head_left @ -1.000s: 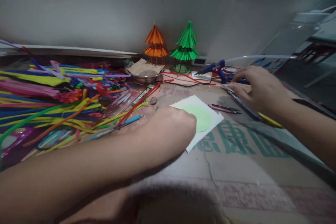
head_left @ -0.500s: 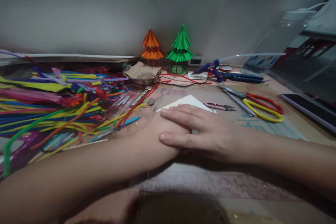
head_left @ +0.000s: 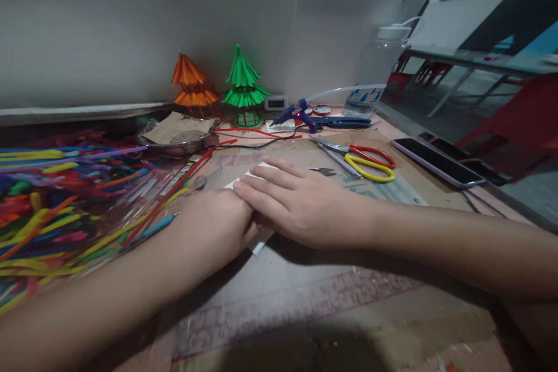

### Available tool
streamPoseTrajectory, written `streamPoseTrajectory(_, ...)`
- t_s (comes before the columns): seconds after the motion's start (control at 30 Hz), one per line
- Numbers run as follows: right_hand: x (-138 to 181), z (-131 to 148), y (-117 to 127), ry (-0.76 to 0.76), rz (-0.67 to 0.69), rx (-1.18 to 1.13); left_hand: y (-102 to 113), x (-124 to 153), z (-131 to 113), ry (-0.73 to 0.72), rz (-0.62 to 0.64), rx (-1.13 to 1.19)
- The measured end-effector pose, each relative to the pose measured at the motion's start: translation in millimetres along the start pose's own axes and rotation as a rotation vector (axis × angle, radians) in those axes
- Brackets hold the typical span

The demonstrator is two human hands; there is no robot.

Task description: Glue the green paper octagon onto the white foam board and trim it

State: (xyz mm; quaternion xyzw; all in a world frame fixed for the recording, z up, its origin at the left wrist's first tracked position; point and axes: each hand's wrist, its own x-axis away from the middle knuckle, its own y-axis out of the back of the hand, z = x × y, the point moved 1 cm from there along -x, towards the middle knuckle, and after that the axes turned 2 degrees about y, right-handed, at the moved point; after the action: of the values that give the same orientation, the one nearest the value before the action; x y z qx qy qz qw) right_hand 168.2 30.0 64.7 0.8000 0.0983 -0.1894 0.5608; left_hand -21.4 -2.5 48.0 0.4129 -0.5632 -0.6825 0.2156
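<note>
My right hand (head_left: 292,200) lies over my left hand (head_left: 222,215), its fingers stretched out flat across the left one's knuckles. The left hand's fingers are hidden underneath. Both rest on a piece of white card (head_left: 263,242); only a corner below the hands and a strip along their far side show. Just beyond the right hand, the blades of small thread snips (head_left: 322,171) poke out, the rest covered. All this lies on a clear plastic sheet (head_left: 300,290) with purple and teal print.
Bundled pipe cleaners (head_left: 47,215) crowd the left. Behind stand a metal bowl (head_left: 183,142), an orange paper-like tree (head_left: 194,84), a green one (head_left: 244,84) and a glue gun (head_left: 300,113). To the right lie scissors (head_left: 370,167), a phone (head_left: 438,163) and a bottle (head_left: 370,75).
The view has swung to the right, showing more of the room. My right hand's fingers lie closer together over the left hand, and the snips' handle has become covered.
</note>
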Motion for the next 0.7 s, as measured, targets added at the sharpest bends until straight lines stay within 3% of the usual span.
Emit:
streamPoseTrajectory(0.13,3,-10,-5,-0.074,0.001,-0.006,0,-5,6,0.119,0.061,-0.081)
streamPoseTrajectory(0.27,19,-18,-12,-0.166,0.07,0.024,-11,-13,16,0.048,0.026,-0.069)
streamPoseTrajectory(0.4,40,-19,-16,-0.282,0.212,0.076,-26,-14,25,0.012,-0.028,0.016)
streamPoseTrajectory(0.57,50,-16,-13,-0.458,0.433,0.069,-34,-11,28,0.005,0.006,0.047)
streamPoseTrajectory(0.7,46,-14,-10,-0.466,0.507,0.07,-34,-11,30,0.007,0.004,0.064)
